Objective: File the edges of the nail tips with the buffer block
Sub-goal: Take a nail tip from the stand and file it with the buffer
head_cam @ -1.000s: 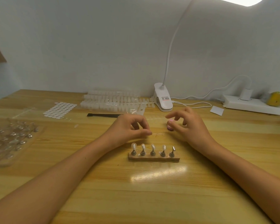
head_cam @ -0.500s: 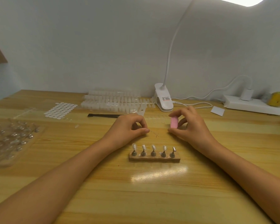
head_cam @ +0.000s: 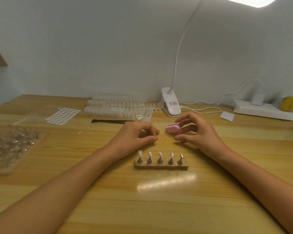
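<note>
A small pink buffer block (head_cam: 172, 128) with a purple layer is held above the table in the fingertips of my right hand (head_cam: 197, 132). My left hand (head_cam: 135, 137) rests on the wooden table (head_cam: 142, 200) just left of it, fingers curled, thumb and forefinger pinched together; whether a clear nail tip is between them I cannot tell. In front of both hands stands a wooden holder (head_cam: 161, 166) carrying several metal stands, most topped with a clear nail tip (head_cam: 140, 153).
Strips of clear nail tips in packaging (head_cam: 118, 107), a sheet of white round stickers (head_cam: 63, 115) and a black file (head_cam: 110, 121) lie behind my hands. A bag of metal stands (head_cam: 12, 146) sits left. A clip lamp (head_cam: 171, 105) and power strip (head_cam: 265, 112) stand at the back.
My right hand picked the pink buffer block off the table, raised it, and turned it from upright to lying flat in the fingertips. My left hand barely moved.
</note>
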A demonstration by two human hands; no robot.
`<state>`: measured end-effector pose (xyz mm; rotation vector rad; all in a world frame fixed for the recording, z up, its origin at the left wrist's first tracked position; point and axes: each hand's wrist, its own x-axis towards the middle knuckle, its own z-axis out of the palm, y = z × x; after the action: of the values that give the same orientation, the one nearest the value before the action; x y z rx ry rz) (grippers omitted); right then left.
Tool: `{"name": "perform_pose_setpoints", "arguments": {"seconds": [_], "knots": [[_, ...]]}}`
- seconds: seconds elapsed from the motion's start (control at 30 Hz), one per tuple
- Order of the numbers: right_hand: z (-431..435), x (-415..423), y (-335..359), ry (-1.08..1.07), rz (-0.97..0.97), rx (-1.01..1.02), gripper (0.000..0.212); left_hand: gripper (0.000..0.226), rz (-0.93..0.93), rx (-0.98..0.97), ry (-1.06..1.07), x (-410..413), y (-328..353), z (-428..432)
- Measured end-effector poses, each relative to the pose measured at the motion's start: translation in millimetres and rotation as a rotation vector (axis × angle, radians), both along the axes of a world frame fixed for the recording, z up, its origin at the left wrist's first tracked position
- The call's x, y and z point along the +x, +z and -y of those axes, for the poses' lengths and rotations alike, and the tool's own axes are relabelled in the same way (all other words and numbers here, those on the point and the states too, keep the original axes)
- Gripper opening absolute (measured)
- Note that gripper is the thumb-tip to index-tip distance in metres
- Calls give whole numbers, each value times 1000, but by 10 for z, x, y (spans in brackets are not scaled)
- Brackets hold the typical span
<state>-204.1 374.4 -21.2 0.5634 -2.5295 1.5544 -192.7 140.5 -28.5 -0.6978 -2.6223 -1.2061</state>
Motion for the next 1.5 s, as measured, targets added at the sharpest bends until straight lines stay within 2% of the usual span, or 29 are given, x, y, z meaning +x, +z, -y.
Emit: {"name": "perform_pose_setpoints", "arguments": {"seconds": [0.1, 0.17, 0.27, 0.4, 0.5, 0.67, 0.77, 0.83, 0.97, 1.07, 1.2, 1.3, 1.4, 1.5], "knots": [[-7, -11, 13, 37, 64, -53, 26, 5, -5, 11, 25, 0, -13, -3], [5, -10, 9, 21, 27, -12, 22, 5, -52, -36, 50, 7, -18, -7], [9, 2, -3, -20, -152, 180, 33, 4, -158, -151, 49, 9, -28, -20], [32, 7, -39, 63, -369, 541, 48, 5, -166, -156, 45, 14, -41, -14], [75, -1, -60, 132, -424, 638, 41, 5, -159, -161, 38, 18, -45, -16], [74, -7, -48, 57, -424, 512, 17, 3, -146, -157, 50, 24, -34, -31], [82, 2, -51, 6, -418, 442, 25, 7, -107, -88, 62, 31, -21, -31], [96, 12, -19, -38, -385, 306, 24, 7, -56, -8, 74, 21, -2, -9], [161, 69, 59, 22, -56, -117, 14, 7, 53, 171, 100, -19, 45, 57], [189, 115, 54, 135, 153, -207, 15, 8, 80, 255, 94, 13, 95, 46], [229, 156, 64, 211, 221, -254, 25, 16, 94, 327, 58, 59, 134, -14], [280, 191, 51, 252, 271, -304, 28, 9, 77, 313, 21, 75, 143, -83], [296, 191, 46, 198, 316, -420, 24, 8, 68, 284, -1, 69, 126, -81], [283, 181, 50, 152, 342, -555, 23, 11, 61, 337, 8, 76, 118, -57]]}}
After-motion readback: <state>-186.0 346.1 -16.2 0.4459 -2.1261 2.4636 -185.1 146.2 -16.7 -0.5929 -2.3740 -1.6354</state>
